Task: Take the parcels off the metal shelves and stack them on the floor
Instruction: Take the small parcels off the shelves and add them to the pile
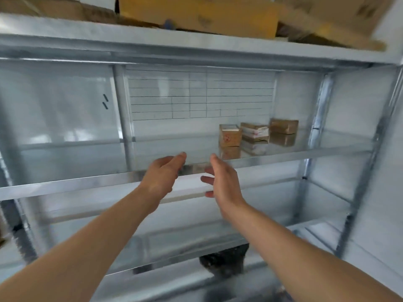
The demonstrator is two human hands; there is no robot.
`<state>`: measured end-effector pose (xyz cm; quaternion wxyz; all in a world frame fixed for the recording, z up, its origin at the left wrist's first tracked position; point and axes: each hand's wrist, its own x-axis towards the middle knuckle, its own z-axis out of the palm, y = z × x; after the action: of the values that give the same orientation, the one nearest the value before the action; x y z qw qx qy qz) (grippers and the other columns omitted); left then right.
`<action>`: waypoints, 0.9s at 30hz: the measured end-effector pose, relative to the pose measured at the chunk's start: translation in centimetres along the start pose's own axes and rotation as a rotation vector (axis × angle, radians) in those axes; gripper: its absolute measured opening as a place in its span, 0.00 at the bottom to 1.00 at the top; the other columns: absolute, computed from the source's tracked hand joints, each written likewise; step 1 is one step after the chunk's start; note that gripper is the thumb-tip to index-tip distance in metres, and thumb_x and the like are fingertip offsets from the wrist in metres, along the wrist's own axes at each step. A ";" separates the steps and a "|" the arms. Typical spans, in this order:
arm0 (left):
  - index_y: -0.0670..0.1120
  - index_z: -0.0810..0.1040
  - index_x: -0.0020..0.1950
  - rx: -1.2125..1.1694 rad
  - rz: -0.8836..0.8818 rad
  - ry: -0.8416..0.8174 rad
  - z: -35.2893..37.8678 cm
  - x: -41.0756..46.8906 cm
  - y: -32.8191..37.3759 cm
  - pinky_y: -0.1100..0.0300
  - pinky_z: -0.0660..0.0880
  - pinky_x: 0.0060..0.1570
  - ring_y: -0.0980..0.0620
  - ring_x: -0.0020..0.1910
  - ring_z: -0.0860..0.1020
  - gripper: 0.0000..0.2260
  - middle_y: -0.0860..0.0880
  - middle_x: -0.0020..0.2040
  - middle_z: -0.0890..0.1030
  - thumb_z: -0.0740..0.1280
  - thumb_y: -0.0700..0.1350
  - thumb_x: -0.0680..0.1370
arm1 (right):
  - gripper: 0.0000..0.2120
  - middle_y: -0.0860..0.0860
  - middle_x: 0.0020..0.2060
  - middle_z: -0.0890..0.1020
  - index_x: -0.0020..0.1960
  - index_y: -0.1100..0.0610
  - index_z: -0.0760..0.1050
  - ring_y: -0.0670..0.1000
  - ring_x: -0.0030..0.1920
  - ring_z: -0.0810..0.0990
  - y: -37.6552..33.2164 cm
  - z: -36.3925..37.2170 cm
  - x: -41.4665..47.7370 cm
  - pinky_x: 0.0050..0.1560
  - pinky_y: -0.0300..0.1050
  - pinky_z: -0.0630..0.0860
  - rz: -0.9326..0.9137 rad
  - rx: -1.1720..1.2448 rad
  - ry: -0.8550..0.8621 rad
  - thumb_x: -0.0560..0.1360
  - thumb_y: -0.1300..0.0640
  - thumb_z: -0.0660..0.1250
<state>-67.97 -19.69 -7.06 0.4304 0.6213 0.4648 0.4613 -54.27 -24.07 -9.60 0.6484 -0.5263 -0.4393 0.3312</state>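
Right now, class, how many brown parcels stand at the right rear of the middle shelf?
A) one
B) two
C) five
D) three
D: the left parcel, middle parcel and right parcel stand in a row on the shelf, beyond the empty left hand and right hand.

Open middle shelf (174,141) at 12 o'clock, three small parcels (255,135) standing at 1 o'clock, upright post (126,105) at 10 o'clock, upper shelf beam (196,54) low overhead.

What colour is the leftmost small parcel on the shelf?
The leftmost parcel is brown, head view.
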 end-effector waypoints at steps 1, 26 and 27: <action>0.47 0.79 0.48 0.000 0.020 -0.032 2.1 0.4 1.0 0.50 0.75 0.52 0.48 0.51 0.77 0.17 0.48 0.50 0.80 0.62 0.60 0.79 | 0.16 0.49 0.61 0.81 0.60 0.47 0.78 0.51 0.54 0.83 -0.5 -2.2 0.6 0.46 0.48 0.76 -0.010 -0.008 0.043 0.84 0.40 0.57; 0.49 0.79 0.63 0.015 0.153 -0.406 33.7 24.9 9.0 0.54 0.75 0.48 0.48 0.53 0.79 0.22 0.49 0.57 0.80 0.61 0.63 0.79 | 0.08 0.45 0.53 0.83 0.48 0.40 0.74 0.47 0.50 0.83 -1.1 -28.4 25.8 0.63 0.60 0.78 -0.077 -0.127 0.495 0.83 0.41 0.60; 0.49 0.79 0.63 0.026 0.153 -0.410 34.9 26.0 9.2 0.54 0.75 0.48 0.48 0.54 0.79 0.23 0.49 0.57 0.80 0.61 0.63 0.79 | 0.10 0.43 0.49 0.83 0.45 0.40 0.75 0.47 0.49 0.83 -1.0 -29.4 27.3 0.64 0.61 0.78 -0.090 -0.135 0.505 0.83 0.42 0.60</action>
<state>-28.63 0.16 -0.80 0.4716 0.7410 0.3249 0.3506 -16.49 -11.45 -4.39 0.7150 -0.6141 -0.3077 0.1302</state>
